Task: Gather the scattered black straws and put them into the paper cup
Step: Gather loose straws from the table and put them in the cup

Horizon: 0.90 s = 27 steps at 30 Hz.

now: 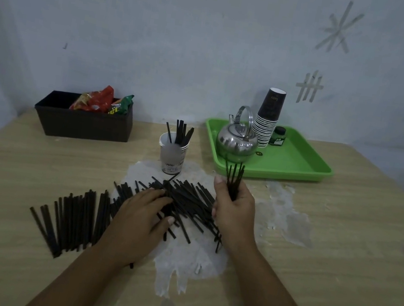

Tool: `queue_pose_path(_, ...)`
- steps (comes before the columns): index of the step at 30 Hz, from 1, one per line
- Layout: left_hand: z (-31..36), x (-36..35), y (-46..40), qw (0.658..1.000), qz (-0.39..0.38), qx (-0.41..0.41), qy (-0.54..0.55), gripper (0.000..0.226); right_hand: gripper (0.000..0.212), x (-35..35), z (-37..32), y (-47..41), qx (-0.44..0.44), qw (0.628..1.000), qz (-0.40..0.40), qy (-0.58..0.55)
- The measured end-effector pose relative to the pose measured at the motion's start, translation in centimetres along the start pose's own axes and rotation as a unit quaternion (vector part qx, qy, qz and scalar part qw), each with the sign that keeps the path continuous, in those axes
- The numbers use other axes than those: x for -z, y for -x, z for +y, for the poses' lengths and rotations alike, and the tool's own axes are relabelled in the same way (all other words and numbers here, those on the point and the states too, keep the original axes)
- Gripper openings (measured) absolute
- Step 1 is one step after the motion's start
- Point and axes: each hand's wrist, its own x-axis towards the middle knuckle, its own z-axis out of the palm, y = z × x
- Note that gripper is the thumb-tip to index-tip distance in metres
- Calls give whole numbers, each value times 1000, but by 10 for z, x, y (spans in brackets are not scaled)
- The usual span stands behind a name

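With the right hand [233,206] clamped around a small upright bundle of black straws [233,182] and the left hand [144,212] spread flat on the scattered pile at frame centre, a hurried drop could tip the light paper cup [172,157] just above.

Illumination is reading dim and flat throughout, with a cool bluish cast lying over the wall [189,30]. No distinct light source is showing; shadows under the hands are appearing soft and faint. The kettle [236,142] in the upper right centre is carrying small dull highlights, without harsh glare. Wide-angle distortion is bending the surface [341,243] edges outward toward the frame sides. Corners are darkening, and the lower right corner is appearing smeared. Fine detail is looking soft, with the black straws [71,222] merging into dark masses.
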Motion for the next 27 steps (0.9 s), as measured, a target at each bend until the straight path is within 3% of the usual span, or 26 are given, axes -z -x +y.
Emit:
queue_pose_path(8,1,1,1,1000,-1,5,-1,51,62,-4,-11,-3,-58,997,35,43)
queue_pose_path(14,3,2,0,1000,3,4,2,55,18,-7,-9,-7,-14,1000,-3,2)
queue_pose_path(22,4,4,0,1000,19,6,22,51,19,-7,-12,-4,58,998,7,-29)
queue_pose_path(27,6,5,0,999,23,9,23,50,23,-7,-1,8,46,999,-1,-4)
